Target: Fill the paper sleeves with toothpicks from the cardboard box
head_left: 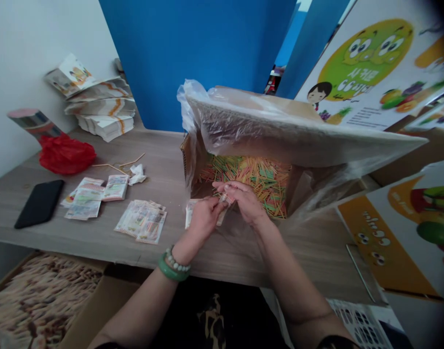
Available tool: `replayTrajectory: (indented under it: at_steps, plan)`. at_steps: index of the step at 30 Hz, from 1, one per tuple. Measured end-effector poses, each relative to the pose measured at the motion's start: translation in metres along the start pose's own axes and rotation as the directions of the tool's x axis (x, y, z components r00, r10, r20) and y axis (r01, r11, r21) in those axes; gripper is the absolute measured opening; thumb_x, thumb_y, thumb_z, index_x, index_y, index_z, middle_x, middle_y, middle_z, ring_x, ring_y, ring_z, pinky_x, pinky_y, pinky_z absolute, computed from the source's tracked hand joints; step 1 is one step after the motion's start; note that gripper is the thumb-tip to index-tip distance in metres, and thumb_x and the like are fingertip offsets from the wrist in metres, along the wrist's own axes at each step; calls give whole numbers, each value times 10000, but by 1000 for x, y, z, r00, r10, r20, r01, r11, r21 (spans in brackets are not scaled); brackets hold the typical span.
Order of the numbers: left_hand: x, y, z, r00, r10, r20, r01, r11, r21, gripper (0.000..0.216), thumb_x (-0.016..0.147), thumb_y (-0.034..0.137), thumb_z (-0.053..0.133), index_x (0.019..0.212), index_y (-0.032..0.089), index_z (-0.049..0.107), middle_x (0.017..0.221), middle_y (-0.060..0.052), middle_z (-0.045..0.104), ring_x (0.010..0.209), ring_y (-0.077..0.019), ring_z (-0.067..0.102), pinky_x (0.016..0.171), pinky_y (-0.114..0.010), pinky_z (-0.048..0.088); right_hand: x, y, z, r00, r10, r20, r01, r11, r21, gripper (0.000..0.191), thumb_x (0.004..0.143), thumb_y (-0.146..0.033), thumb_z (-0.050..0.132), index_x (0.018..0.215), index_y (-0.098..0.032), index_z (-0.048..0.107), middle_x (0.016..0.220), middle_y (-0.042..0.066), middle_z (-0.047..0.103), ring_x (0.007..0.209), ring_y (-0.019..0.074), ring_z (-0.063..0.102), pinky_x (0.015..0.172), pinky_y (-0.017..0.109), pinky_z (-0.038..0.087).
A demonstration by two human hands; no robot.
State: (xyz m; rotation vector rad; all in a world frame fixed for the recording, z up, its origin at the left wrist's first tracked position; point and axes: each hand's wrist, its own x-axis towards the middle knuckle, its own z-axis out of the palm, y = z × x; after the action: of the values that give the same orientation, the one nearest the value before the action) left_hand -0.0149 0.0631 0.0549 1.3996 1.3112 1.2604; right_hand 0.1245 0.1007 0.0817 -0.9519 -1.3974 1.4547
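My left hand (203, 215), with a green bangle and a beaded bracelet at its wrist, pinches a small printed packet (225, 199) at the box's front edge. From the other side my right hand (246, 199) has its fingers closed round the same packet, and partly covers it. Beneath my left hand lies more printed sachet material (189, 213), mostly hidden. Just beyond my hands, an open cardboard box (186, 157) lined with clear plastic (229, 131) lies with its opening towards me. Thin coloured sticks (267, 179) in orange, green and pink fill it.
Flat printed sachets (141, 221) lie in piles to the left, near a black phone (39, 203), a red plastic bag (66, 154) and crumpled tissue (137, 174). A carton of small wrapped pieces (43, 300) stands below the table (163, 165). Printed cartons (396, 237) border the right side.
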Motion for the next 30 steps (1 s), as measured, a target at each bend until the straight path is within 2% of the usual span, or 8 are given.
replayTrajectory:
  at_steps: [3,6,9,14,17,21,25,30]
  plan:
    - [16,1,9,993,12,119,3,992,-125,325,774,431,719,572,186,653,593,2,554,648,-150,467,629,-257,353,12,1,-12,1000,-22,14,22,1000,7,243,837,-462,651,874,-246,757,1129,55,751,1136,232,651,990,406,480]
    - [33,-5,24,962,-49,270,145,927,-346,381,733,533,727,643,165,694,652,-11,624,660,-151,515,667,-268,405,24,10,-20,999,-43,3,43,999,-28,262,854,-481,629,892,-254,754,1112,50,753,1086,227,669,973,399,494]
    - [49,-13,38,931,-146,334,299,831,-469,380,569,472,854,721,147,727,700,-17,672,653,-141,552,680,-269,429,37,22,-28,994,-103,-34,100,992,-74,282,866,-501,614,926,-262,750,1052,42,757,1024,217,683,934,381,515]
    - [66,-18,48,922,-285,261,386,714,-584,399,462,313,909,785,143,748,715,-21,706,607,-129,577,651,-268,444,46,36,-43,989,-56,-140,75,989,128,353,856,-523,617,1102,-282,692,1102,41,743,1013,215,684,882,379,538]
    - [72,-19,47,931,-296,215,363,683,-634,373,471,279,904,786,152,749,711,-11,709,600,-124,581,647,-267,456,44,41,-49,967,-32,-253,68,989,134,287,790,-490,683,955,-257,708,1004,24,742,924,204,677,836,349,529]
    - [77,-20,49,945,-286,157,320,717,-620,320,490,269,884,751,151,741,669,8,690,582,-110,562,615,-245,436,43,45,-50,947,-49,-317,77,994,77,186,691,-381,753,793,-243,682,806,-18,697,785,178,643,767,310,504]
    - [79,-20,54,958,-271,92,273,771,-576,283,508,274,858,733,160,729,657,21,675,586,-106,545,618,-238,431,49,46,-46,922,-84,-377,104,994,33,153,687,-368,718,749,-239,665,773,-9,684,766,185,630,750,320,496]
    - [74,-19,53,957,-268,107,282,787,-549,279,529,271,846,761,166,732,658,25,677,556,-100,517,574,-226,408,58,40,-44,852,-60,-520,186,963,193,152,681,-342,718,766,-247,635,844,5,714,846,204,660,794,349,512]
